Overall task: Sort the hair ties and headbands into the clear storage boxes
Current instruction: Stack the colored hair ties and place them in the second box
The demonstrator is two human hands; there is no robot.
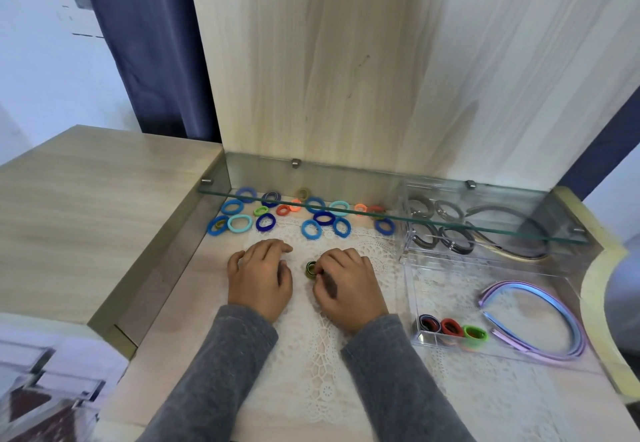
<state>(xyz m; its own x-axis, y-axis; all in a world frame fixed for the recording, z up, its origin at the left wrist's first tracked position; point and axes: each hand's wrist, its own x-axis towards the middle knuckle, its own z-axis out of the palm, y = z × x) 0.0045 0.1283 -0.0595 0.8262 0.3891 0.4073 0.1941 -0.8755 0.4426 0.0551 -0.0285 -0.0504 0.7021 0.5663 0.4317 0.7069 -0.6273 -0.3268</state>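
My right hand (348, 286) pinches a small dark green hair tie (310, 268) at the middle of the lace mat. My left hand (259, 277) lies palm down beside it, fingers curled, holding nothing that I can see. Several blue, teal, orange and green hair ties (311, 228) are scattered at the back under a glass shelf. The near clear box (429, 289) on the right holds red, green and dark hair ties (450, 327) and pastel headbands (554, 306). The far clear box (407, 234) holds dark ties and dark headbands (502, 215).
A glass shelf (381, 213) spans the back of the recess above the scattered ties. A raised wooden top (86, 216) borders the left side and an upright wooden panel (346, 61) stands behind. A white lace mat (311, 355) covers the surface.
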